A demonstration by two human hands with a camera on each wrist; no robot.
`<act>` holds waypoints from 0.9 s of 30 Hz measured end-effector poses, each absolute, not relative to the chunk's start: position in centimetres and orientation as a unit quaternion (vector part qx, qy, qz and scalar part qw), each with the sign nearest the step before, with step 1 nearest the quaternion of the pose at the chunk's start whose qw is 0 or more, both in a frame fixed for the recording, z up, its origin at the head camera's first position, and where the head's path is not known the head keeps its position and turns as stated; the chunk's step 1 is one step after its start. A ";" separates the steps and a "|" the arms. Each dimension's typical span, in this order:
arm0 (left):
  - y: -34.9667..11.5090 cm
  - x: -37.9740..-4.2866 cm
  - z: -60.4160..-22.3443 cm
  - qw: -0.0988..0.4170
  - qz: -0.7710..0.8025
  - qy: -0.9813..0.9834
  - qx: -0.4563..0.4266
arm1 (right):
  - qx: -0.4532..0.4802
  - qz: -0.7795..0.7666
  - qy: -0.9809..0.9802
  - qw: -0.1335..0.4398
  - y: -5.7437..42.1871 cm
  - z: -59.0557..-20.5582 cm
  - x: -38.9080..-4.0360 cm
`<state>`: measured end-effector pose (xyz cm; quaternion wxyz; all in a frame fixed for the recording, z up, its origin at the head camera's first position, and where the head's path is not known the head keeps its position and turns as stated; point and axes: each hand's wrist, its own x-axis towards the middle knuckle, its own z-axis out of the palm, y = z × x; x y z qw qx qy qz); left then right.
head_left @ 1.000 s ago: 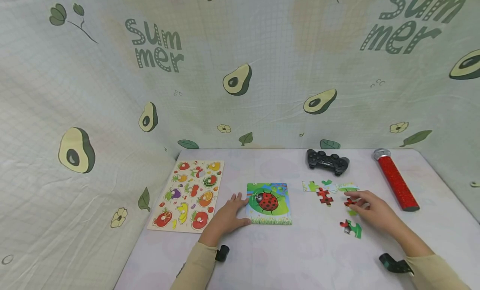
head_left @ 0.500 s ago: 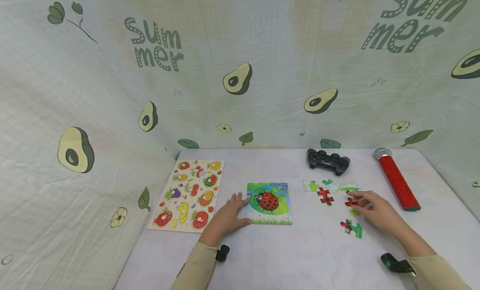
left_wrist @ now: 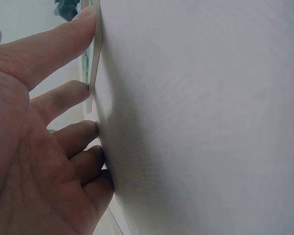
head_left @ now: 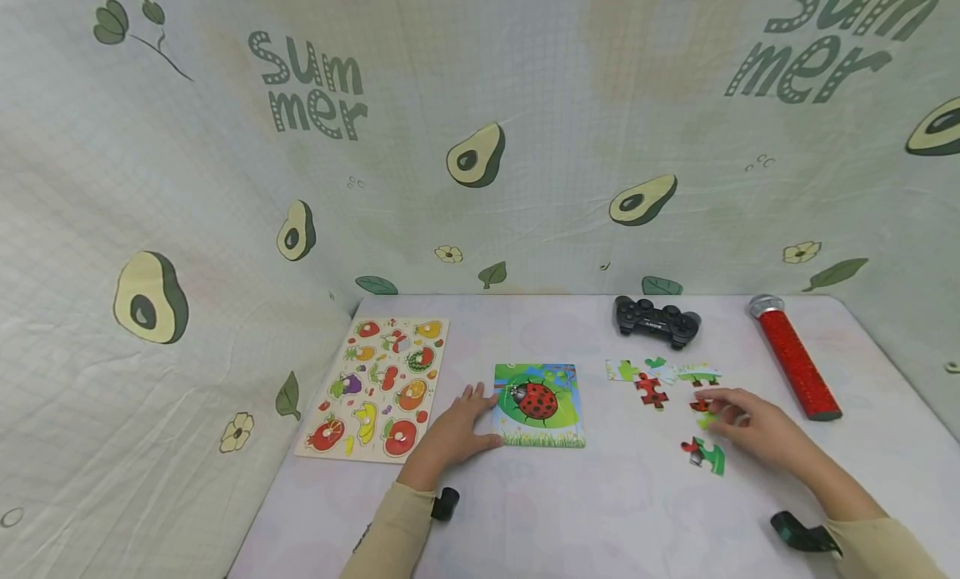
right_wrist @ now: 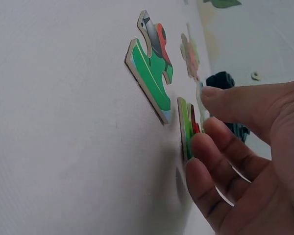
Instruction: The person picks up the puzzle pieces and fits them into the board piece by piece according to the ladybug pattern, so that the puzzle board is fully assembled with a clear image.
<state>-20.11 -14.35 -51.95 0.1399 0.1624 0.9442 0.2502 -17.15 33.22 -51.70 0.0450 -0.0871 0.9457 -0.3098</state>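
Observation:
In the head view my left hand point(head_left: 459, 429) lies with fingers spread at the left edge of a square ladybug puzzle board point(head_left: 536, 406). The left wrist view shows the thumb and index fingertip at that board's edge. On the right, my right hand point(head_left: 765, 433) reaches low over loose jigsaw pieces, fingers loosely bent. Its fingertips are right beside a red piece point(head_left: 701, 405) and a light green piece point(head_left: 704, 421). Thumb and fingers stand apart in the right wrist view, beside a green-edged piece point(right_wrist: 184, 128). A green, grey and red piece point(head_left: 705, 456) lies nearer the person.
Other jigsaw pieces, including a red spotted one point(head_left: 651, 391) and a grass-printed one point(head_left: 699, 374), lie left of and behind the right hand. Behind them sits a black game controller point(head_left: 656, 321). A red microphone point(head_left: 797, 362) lies far right, a fruit peg board point(head_left: 375, 391) at left.
My right hand has shifted slightly toward the person and its fingertips have moved from the red piece toward the light green piece. The left hand and ladybug board have stayed put.

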 end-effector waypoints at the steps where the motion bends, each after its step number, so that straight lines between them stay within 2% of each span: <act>1: -14.3 -20.1 -51.9 0.140 0.250 0.944 0.162 | -0.091 -0.312 0.944 0.054 33.2 -51.7 -17.0; 4: -14.4 -20.1 -52.0 0.140 0.250 0.944 0.162 | -0.099 -0.315 0.941 0.074 33.1 -51.6 -16.8; 11: -14.4 -20.1 -52.1 0.139 0.251 0.944 0.162 | -0.112 -0.318 0.939 0.068 33.1 -51.6 -16.5; 21: -14.3 -20.1 -52.0 0.139 0.248 0.945 0.163 | -0.135 -0.313 0.926 0.161 32.2 -50.9 -16.2; 27: -14.3 -20.1 -51.9 0.143 0.250 0.944 0.163 | -0.137 -0.278 0.936 0.169 31.6 -50.7 -16.4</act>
